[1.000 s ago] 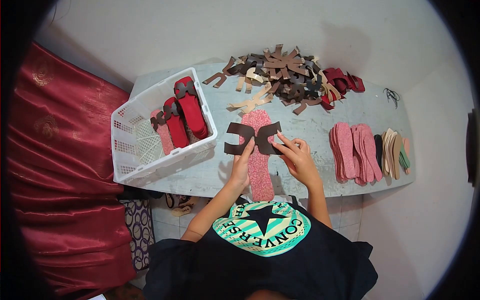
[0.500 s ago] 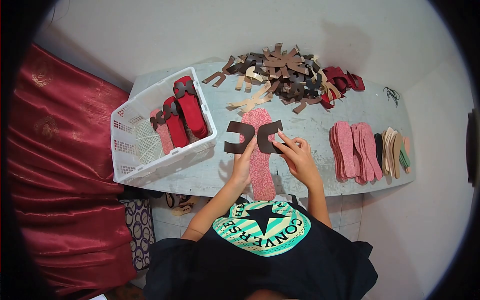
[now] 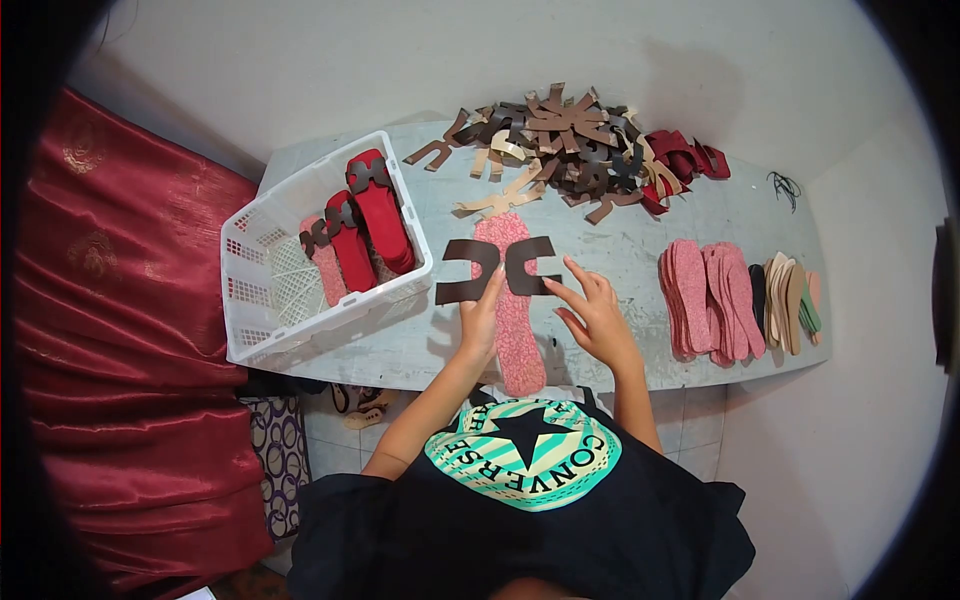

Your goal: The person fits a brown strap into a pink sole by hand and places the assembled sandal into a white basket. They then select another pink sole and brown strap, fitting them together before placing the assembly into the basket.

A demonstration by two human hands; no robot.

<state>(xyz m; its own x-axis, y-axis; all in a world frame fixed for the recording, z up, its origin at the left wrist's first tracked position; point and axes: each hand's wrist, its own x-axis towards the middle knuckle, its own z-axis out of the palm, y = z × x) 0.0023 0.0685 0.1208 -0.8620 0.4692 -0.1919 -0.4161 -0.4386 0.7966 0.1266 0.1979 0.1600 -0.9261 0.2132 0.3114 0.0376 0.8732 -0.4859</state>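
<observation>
A pink patterned insole point(image 3: 518, 345) stretches lengthwise in front of me, its heel end close to my shirt. Across its upper part lies a dark brown H-shaped sandal strap point(image 3: 520, 266), its cut-out legs sticking out on both sides. My left hand point(image 3: 482, 318) grips the strap at its narrow middle, thumb on top, over the insole; the other fingers are hidden beneath. My right hand point(image 3: 597, 318) is open, fingers apart, with one fingertip right at the strap's lower right leg.
Loose brown, black and beige straps point(image 3: 570, 140) heap at the back of the table point(image 3: 420, 350), red ones point(image 3: 680, 158) beside them. At left a white basket point(image 3: 330, 325) holds red and pink sandals point(image 3: 378, 215). Insole stacks point(image 3: 685, 300) sit right; a black cord point(image 3: 786, 188) lies behind.
The insole and strap have shifted slightly left with my left hand. My right hand has let go of the strap's right side and its fingers have spread.
</observation>
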